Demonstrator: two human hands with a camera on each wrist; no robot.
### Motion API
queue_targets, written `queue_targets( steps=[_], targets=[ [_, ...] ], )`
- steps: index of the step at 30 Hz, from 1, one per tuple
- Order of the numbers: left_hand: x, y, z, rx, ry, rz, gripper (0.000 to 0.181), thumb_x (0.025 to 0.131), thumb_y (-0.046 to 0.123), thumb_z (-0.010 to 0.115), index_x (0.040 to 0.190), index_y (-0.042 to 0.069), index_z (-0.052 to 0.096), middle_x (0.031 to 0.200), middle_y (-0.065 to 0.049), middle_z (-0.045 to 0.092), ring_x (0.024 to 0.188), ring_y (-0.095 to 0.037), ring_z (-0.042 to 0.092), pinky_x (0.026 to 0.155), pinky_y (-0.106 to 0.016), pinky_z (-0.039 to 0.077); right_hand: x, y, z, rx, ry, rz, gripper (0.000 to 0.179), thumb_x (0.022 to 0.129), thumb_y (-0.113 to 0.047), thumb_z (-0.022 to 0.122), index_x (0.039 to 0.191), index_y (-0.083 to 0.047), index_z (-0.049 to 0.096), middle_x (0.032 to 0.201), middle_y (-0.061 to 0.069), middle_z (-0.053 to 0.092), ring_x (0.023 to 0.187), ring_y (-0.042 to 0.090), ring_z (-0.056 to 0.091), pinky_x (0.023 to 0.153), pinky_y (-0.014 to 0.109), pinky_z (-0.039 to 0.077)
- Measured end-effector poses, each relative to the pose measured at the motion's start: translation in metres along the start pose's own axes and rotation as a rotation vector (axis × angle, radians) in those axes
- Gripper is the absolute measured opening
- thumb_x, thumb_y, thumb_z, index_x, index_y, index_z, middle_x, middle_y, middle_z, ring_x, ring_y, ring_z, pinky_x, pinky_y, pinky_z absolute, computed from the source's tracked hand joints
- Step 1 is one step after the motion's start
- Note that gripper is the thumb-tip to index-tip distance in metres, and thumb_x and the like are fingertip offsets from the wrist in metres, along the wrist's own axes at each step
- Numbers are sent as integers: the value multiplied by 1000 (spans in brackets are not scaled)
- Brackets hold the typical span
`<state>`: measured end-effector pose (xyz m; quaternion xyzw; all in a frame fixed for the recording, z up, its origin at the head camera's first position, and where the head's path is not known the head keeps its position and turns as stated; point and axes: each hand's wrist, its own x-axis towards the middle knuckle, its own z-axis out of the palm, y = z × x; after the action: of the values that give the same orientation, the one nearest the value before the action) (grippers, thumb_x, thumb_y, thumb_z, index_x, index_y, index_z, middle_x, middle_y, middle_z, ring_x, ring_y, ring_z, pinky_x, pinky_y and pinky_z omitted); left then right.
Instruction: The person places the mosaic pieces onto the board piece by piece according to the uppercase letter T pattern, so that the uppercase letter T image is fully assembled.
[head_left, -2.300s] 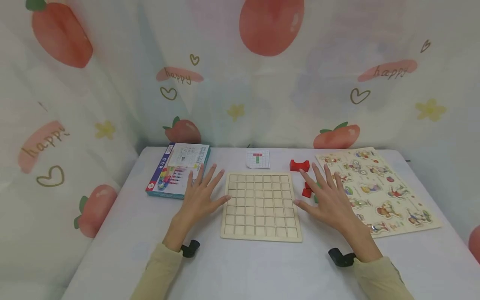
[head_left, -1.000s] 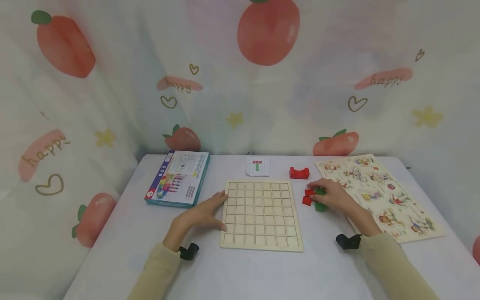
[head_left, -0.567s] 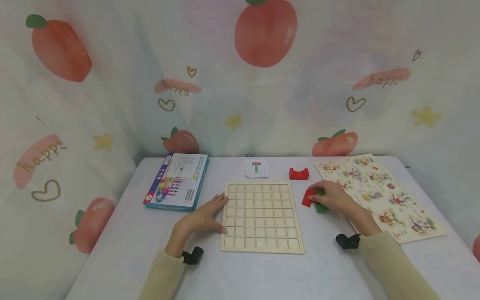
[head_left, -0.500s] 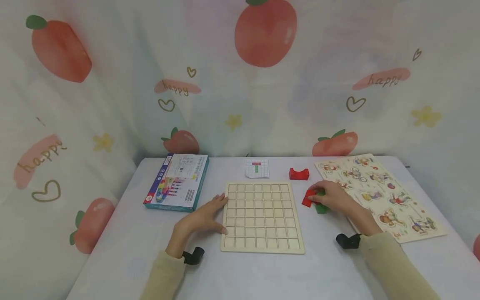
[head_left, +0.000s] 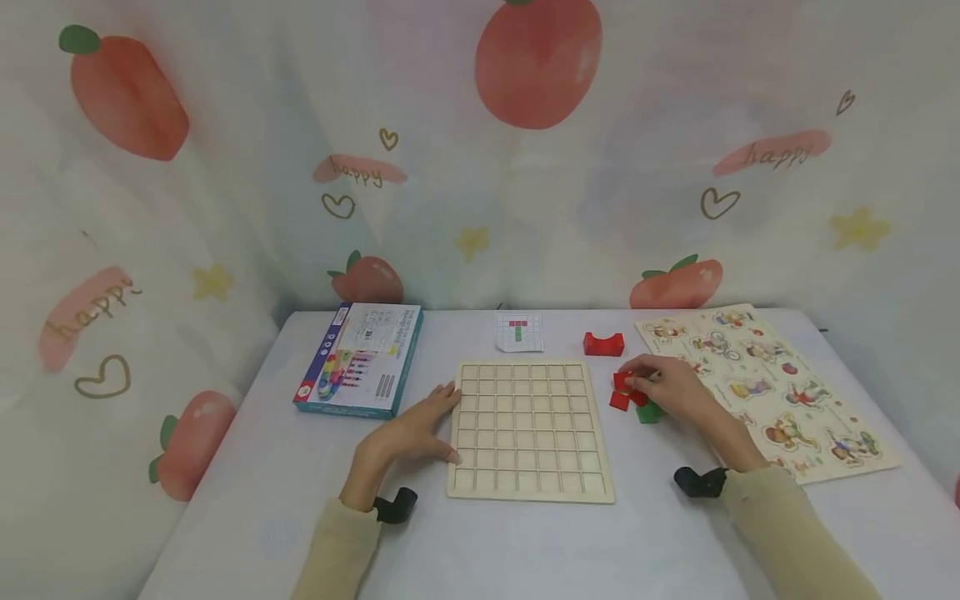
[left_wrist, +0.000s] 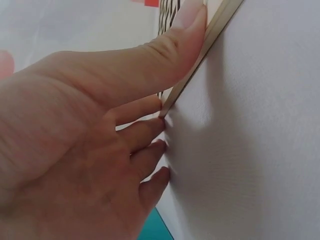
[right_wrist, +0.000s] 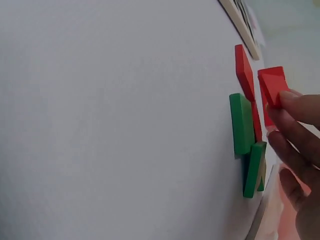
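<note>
A pale wooden grid board [head_left: 531, 432] lies in the middle of the white table. My left hand [head_left: 412, 427] rests at its left edge, fingers loosely spread; the left wrist view has the thumb [left_wrist: 170, 55] over the rim and the other fingertips along the board's side. On the board's right, my right hand [head_left: 675, 390] pinches a small red square tile [right_wrist: 272, 85] between thumb and fingers, raised above the loose tiles. Below it lie another red tile [head_left: 619, 402] and green tiles [right_wrist: 241, 124], partly covered by the hand in the head view.
Behind the board lies a grid card [head_left: 519, 333] with a red and green T pattern. A notched red block [head_left: 603, 343] stands to its right. At left is a boxed game [head_left: 363, 358]; at right, a wooden picture puzzle [head_left: 776, 396]. A printed curtain [head_left: 555, 208] hangs behind.
Both hands came down from being spread over the table: the left to the board's edge, the right to the tiles. The right hand has now picked a red tile up off the pile.
</note>
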<state>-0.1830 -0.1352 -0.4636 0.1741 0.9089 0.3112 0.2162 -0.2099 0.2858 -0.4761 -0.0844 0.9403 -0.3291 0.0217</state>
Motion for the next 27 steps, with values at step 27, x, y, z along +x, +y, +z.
queue_targets(
  steps=[27],
  targets=[
    [2, -3, -6, 6, -32, 21, 105, 79, 25, 90, 162, 7, 29, 173, -8, 18, 161, -31, 9, 130, -52, 14, 31, -51, 32, 427, -183, 53, 48, 96, -28, 73, 140, -10, 64, 143, 16, 60, 127, 31, 55, 106, 41, 45]
  ],
)
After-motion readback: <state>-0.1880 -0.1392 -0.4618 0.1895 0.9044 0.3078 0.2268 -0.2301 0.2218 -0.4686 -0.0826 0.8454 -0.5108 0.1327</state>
